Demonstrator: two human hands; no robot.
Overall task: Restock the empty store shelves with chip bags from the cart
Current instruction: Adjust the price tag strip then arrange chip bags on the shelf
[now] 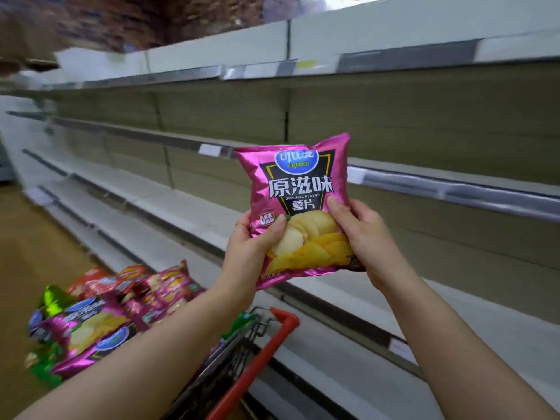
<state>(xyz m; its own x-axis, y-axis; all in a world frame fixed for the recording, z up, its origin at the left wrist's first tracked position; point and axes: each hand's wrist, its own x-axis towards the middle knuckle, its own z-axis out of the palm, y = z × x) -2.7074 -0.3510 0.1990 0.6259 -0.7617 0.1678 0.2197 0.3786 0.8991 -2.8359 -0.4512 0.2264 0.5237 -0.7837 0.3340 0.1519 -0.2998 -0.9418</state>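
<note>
Pink chip bag (298,192), printed "ORIGINAL FLAVOR" with potato chips pictured on its front, is held upright in the air in front of the store shelves (169,204). It sits above and to the right of the cart (283,321) and apart from the shelf boards.

Left hand (251,247) grips the bag's lower left edge, with the thumb laid across the front and the fingers curled behind. A gold ring (240,224) shows on 1 finger. Right hand (360,234) grips the lower right edge likewise, thumb on the front beside the printed text, fingers behind. Both hands are clamped on this 1 bag.

Cart position: lower left, just beside the lowest shelves, with a red handle and a dark wire basket. It holds a heap of chip bags (91,322): several pink ones of the same print, plus red and green ones. The count cannot be told owing to blur.

Shelving runs in at least 4 tiers, with pale boards and grey price rails (454,189). A white label (210,149) sits on 1 rail just left of the held bag. Brown floor (30,253) lies left of the cart.
</note>
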